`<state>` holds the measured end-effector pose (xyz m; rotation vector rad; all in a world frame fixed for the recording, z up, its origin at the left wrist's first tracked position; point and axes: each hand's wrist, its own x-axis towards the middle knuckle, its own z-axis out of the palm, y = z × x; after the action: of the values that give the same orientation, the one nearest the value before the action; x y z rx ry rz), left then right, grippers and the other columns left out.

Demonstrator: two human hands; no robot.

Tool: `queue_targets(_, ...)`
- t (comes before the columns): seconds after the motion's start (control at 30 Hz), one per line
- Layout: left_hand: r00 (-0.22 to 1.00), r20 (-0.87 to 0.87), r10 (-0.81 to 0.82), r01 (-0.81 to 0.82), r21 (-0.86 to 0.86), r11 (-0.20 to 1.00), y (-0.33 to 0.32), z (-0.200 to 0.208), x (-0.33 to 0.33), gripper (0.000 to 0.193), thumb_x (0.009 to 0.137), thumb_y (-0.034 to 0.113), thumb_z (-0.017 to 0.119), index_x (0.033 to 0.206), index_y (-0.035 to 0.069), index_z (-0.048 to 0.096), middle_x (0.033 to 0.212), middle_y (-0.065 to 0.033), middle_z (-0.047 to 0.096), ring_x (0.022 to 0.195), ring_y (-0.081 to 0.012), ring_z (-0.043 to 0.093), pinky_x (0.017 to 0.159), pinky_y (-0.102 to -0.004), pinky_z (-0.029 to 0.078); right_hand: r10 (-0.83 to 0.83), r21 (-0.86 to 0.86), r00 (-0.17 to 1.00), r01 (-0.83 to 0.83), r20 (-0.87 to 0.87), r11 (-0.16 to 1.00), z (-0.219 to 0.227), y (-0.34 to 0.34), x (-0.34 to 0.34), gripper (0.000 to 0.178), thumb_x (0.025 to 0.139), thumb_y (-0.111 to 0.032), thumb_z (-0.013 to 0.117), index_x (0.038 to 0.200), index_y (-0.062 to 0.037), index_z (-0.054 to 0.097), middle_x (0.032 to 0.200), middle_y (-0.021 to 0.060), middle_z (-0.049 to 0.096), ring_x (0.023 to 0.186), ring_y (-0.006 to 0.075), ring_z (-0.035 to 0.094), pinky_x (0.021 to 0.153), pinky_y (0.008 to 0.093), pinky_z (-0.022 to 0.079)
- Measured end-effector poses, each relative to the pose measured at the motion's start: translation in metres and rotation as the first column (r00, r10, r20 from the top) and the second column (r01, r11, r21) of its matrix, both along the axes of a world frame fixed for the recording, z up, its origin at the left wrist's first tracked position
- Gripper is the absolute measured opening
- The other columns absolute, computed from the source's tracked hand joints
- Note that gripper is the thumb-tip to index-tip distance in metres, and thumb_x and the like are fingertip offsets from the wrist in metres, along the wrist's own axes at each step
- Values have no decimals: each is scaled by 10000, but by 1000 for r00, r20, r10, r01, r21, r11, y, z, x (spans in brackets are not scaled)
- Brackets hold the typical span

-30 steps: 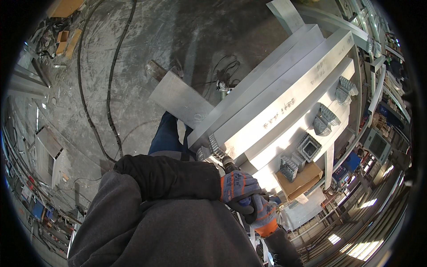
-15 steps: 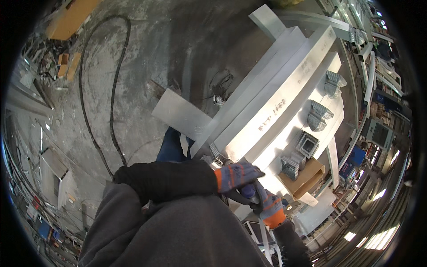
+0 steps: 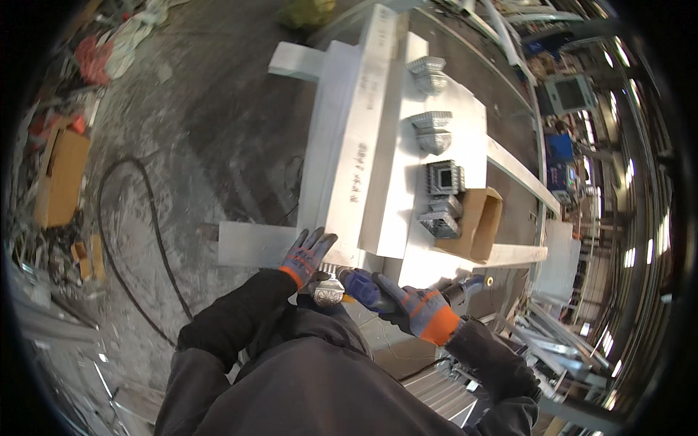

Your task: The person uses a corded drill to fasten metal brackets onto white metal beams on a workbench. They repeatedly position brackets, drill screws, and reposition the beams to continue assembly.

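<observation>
My left hand [image 3: 308, 256], in a grey and orange glove, lies with fingers spread on the near end of a long white square beam [image 3: 356, 167]. Below its thumb, an ornate silver metal fitting [image 3: 328, 292] sits against that beam end. My gloved right hand [image 3: 420, 308] is wrapped round a blue power drill [image 3: 363, 288]. The drill's front end points left and is close to the fitting; whether they touch is hidden.
Several silver ornate fittings [image 3: 432, 131] stand on the white beams to the right, beside an open cardboard box [image 3: 480, 225]. A white crosspiece [image 3: 251, 243] juts out left under the beams. A black cable [image 3: 156, 211] loops across the floor.
My view has turned, so the beams now run nearly straight away from me. My hands have come apart: the left lies on the beam end, and the right holds the drill by the fitting.
</observation>
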<state>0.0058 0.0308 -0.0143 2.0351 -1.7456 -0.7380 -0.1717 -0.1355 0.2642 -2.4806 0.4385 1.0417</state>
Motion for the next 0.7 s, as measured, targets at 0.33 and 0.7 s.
queue_targets(0.33, 982, 188, 14, -22, 40, 999, -4, 11, -14, 1130, 770, 532, 820, 1641, 131, 224, 1667, -78, 349, 1567, -310, 254, 1278, -505, 202, -993, 838, -119, 540, -18, -80, -83, -14, -134, 657, 919, -405, 787, 1365, -30, 483, 1057, 157, 712, 863, 267, 756, 627, 369, 634)
queue_targets(0.7, 977, -15, 211, -209, 95, 973, -12, 20, -35, 1149, 718, 506, 876, 1617, 107, 283, 1598, -190, 437, 1511, -406, 332, 1252, -501, 265, -885, 873, -130, 152, -447, -463, -271, -100, -198, 743, 974, -682, 563, 1248, 6, 619, 958, 107, 717, 721, 220, 712, 631, 309, 609)
